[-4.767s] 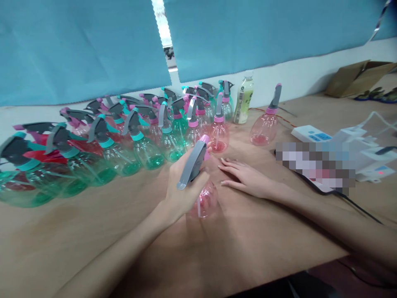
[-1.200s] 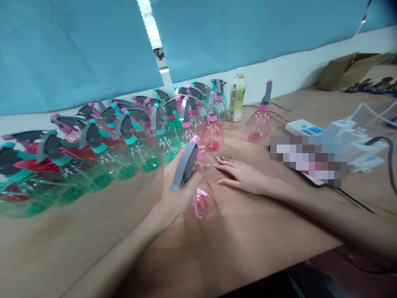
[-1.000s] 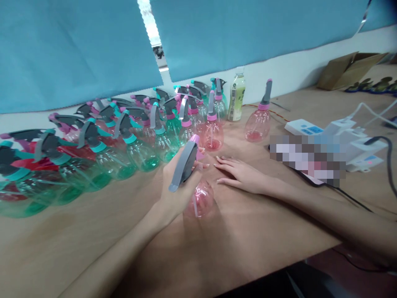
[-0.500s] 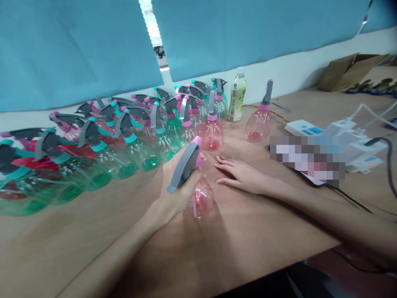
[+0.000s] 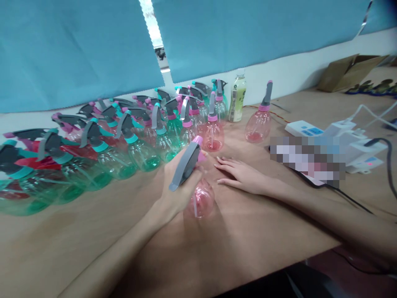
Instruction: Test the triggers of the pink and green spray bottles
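Observation:
My left hand [image 5: 176, 188] is wrapped round the neck of a clear pink spray bottle [image 5: 203, 200]. That bottle has a grey and pink trigger head [image 5: 187, 161], its nozzle pointing away from me; my fingers hide part of the neck. To the right of it, my right hand [image 5: 243, 176] lies flat on the wooden table [image 5: 254, 240], fingers stretched out and holding nothing. Beyond my hands stands another pink spray bottle [image 5: 214, 136]. A further pink spray bottle [image 5: 258, 126] stands apart, past my right hand.
Rows of green and pink spray bottles [image 5: 144, 153] fill the left and back. A drink bottle [image 5: 237, 99] stands by the wall. On the right are a phone-like device [image 5: 307, 161], a white power strip [image 5: 302, 127], plugs, cables and a cardboard box [image 5: 347, 74].
Almost nothing differs. My left hand keeps its hold on the spray bottle, the view shifts very slightly, and my right hand stays flat on the table.

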Demonstrator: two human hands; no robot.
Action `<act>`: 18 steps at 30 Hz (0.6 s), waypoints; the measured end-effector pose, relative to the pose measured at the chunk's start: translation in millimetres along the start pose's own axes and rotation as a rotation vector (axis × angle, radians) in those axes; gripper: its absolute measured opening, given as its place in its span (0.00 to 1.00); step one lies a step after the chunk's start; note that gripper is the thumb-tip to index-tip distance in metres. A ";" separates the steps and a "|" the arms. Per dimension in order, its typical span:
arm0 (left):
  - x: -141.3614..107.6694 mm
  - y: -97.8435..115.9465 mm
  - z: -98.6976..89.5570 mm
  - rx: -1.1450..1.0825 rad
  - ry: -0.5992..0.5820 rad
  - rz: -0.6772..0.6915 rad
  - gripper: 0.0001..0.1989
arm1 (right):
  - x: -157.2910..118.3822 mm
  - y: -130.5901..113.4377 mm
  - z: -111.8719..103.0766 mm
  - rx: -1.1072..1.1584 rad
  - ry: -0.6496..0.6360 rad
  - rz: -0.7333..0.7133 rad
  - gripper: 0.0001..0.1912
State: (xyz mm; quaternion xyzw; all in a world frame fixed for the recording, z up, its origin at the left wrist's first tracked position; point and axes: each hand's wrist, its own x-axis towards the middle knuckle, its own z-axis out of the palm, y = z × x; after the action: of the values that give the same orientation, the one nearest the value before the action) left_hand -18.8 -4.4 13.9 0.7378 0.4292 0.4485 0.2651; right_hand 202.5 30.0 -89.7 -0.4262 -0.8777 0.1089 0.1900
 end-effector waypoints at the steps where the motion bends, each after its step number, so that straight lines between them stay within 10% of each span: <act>1: -0.3 -1.3 1.0 0.002 0.007 -0.005 0.01 | 0.0 -0.1 0.0 -0.001 -0.001 0.001 0.35; 18: -3.1 -6.2 6.9 0.014 0.082 0.019 0.04 | -0.2 -1.4 -1.1 -0.031 -0.040 0.018 0.36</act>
State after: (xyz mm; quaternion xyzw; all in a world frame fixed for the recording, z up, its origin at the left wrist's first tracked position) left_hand -15.9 -4.1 4.5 0.7249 0.4356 0.4777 0.2379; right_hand 202.1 29.0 -88.3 -0.4348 -0.8790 0.1056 0.1647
